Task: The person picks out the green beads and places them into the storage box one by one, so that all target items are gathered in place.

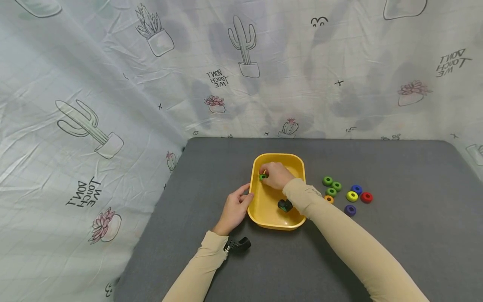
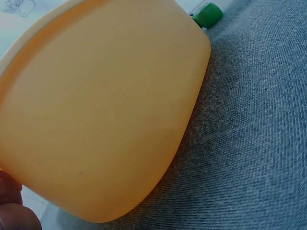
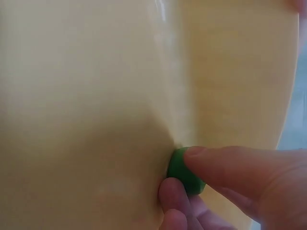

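Inside the yellow plastic tub (image 1: 277, 218), my right hand (image 1: 277, 175) pinches a green bead (image 1: 263, 177) with a hole through it. In the right wrist view, thumb and fingers clasp the green bead (image 3: 184, 172) low against the tub's side wall (image 3: 235, 76). My left hand (image 1: 235, 209) holds the tub's left rim from outside, its fingertips at the edge. Only some of its fingers (image 2: 17, 206) show in the left wrist view, beside the tub's outer wall (image 2: 105, 110).
Right of the tub lie several loose beads: green (image 1: 327, 181), orange (image 1: 329, 199), yellow (image 1: 352, 196), blue (image 1: 356, 189), red (image 1: 366, 197) and purple (image 1: 350, 210). They rest on a grey table (image 1: 211, 163). A cactus-print curtain (image 1: 283, 84) hangs behind and to the left.
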`<state>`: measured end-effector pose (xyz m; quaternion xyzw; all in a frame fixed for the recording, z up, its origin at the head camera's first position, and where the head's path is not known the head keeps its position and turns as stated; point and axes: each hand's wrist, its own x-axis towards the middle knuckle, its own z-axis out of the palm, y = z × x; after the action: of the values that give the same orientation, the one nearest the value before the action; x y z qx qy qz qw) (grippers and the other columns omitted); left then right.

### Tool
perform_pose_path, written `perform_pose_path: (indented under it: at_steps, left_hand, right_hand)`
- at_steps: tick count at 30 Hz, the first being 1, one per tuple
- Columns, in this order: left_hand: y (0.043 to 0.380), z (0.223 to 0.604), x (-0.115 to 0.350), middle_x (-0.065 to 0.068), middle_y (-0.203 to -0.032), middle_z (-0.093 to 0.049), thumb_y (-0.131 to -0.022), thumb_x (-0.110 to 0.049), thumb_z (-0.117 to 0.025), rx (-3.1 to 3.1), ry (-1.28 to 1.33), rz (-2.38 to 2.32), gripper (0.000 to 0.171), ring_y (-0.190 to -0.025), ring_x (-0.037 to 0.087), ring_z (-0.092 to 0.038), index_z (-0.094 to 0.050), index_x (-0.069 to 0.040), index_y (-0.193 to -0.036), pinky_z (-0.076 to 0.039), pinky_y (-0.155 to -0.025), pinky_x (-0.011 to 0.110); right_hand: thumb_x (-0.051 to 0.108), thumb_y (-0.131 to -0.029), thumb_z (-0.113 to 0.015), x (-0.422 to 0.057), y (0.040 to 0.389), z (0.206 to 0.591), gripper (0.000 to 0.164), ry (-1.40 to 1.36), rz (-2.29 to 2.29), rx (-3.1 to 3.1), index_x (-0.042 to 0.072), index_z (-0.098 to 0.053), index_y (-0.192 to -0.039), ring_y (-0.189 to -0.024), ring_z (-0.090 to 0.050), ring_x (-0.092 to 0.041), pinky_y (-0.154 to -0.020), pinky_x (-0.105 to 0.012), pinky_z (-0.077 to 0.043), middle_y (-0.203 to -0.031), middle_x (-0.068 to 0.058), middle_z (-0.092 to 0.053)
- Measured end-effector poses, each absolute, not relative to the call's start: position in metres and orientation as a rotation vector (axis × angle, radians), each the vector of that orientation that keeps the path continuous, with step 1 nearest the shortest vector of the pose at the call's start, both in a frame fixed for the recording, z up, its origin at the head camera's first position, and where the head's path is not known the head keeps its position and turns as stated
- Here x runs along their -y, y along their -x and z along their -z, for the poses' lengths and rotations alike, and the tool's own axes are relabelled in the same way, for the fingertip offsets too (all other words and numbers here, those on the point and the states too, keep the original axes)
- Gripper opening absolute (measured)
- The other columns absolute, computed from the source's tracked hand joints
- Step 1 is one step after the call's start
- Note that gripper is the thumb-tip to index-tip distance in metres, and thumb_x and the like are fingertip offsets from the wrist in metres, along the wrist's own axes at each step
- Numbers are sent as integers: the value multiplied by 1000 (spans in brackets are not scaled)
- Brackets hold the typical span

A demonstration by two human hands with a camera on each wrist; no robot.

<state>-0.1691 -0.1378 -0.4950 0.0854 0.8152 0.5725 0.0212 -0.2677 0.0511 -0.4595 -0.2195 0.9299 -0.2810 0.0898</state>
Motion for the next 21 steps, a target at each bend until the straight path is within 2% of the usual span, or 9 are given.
perform_pose_path:
  at_steps: [10,18,21]
  left_hand:
    - [168,494,133,25,-67,-56,-106,-6,-58,-2547,-192,-1759,42,-47,6,-40,-55,5,-147,-33,-50,21]
    - [169,494,138,26,-71,-62,-108,-15,-57,-2500,-285,-1777,44,-48,8,-43,-54,-1,-150,-35,-51,22]
    - [168,491,138,26,-69,-60,-108,-12,-57,-2499,-280,-1774,45,-47,9,-43,-52,2,-150,-35,-51,22]
  right_hand:
    - [8,-95,-75,-51,270,463,25,707,814,-2783,3,-75,-120,-100,-68,-28,-93,-43,-55,-112,-15,-75]
    - [4,-94,-73,-52,272,463,26,712,788,-2806,3,-75,-120,-101,-64,-29,-94,-44,-53,-110,-15,-73]
    - [3,-95,-72,-51,273,464,26,722,786,-2814,3,-75,-121,-100,-63,-29,-93,-43,-52,-110,-15,-72]
